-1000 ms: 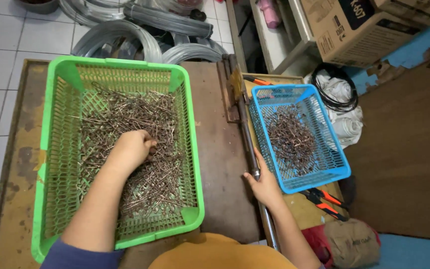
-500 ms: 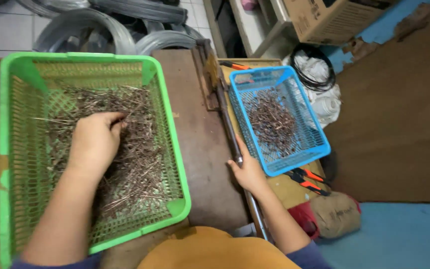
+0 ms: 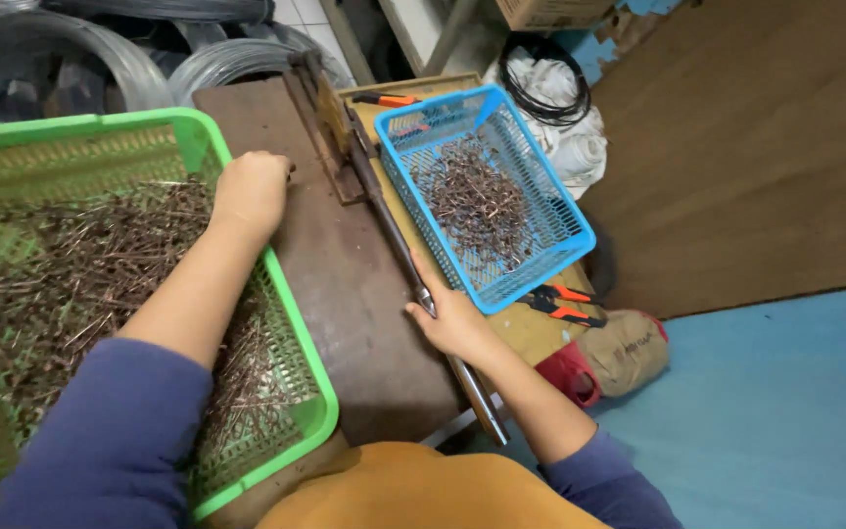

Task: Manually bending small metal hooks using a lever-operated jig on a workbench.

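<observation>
Lever [image 3: 399, 255]: on brown board [image 3: 345, 294], right hand [image 3: 452, 318] closed around it | left hand [image 3: 250, 189]: fisted at board's left edge, contents hidden | green basket [image 3: 296, 323] of wire pieces left of board | blue basket [image 3: 560, 206] right of lever | pliers [image 3: 560, 302] beside it

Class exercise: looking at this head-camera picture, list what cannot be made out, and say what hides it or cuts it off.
- Left hand: closed; its contents hidden by the fingers.
- Green basket: left side cut off by the frame edge.
- Lever handle: part hidden under the right hand.
- Metal pieces in the blue basket: too small to identify.
</observation>
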